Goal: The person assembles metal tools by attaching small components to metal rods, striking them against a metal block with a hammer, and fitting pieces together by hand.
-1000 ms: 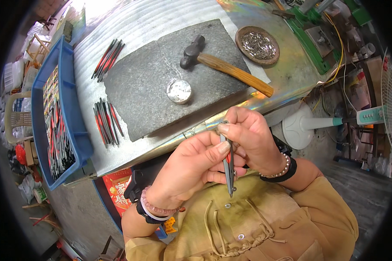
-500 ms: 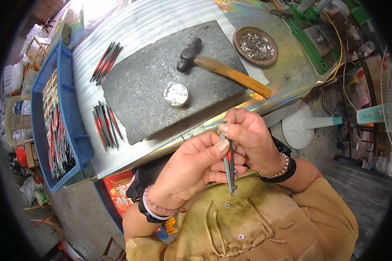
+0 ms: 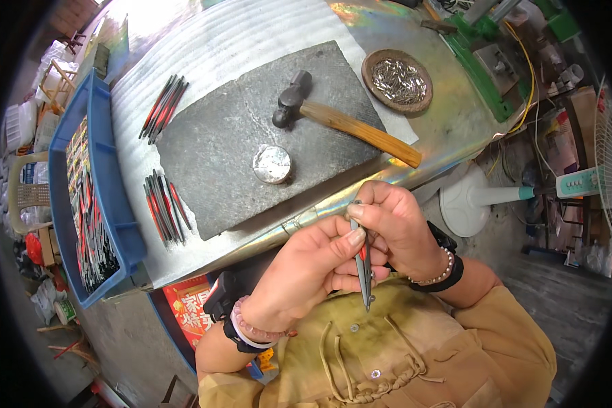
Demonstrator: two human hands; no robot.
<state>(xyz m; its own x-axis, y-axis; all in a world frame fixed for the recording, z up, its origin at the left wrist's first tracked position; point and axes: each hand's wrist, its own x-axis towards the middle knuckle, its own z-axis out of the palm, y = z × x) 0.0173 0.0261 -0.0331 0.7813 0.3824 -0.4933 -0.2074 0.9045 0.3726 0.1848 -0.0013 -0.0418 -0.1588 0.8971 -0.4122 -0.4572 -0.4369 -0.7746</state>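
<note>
The left hand [image 3: 323, 262] and right hand [image 3: 400, 228] pinch the slim tool [image 3: 364, 277]. It looks light and stiff, best gripped mid-length.

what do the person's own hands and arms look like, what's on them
Both hands are ungloved. The left hand has a pink beaded bracelet, a white band and a black band at its wrist; the right hand, a pale beaded bracelet and black wristband. Tan sleeves cover the upper arms.
</note>
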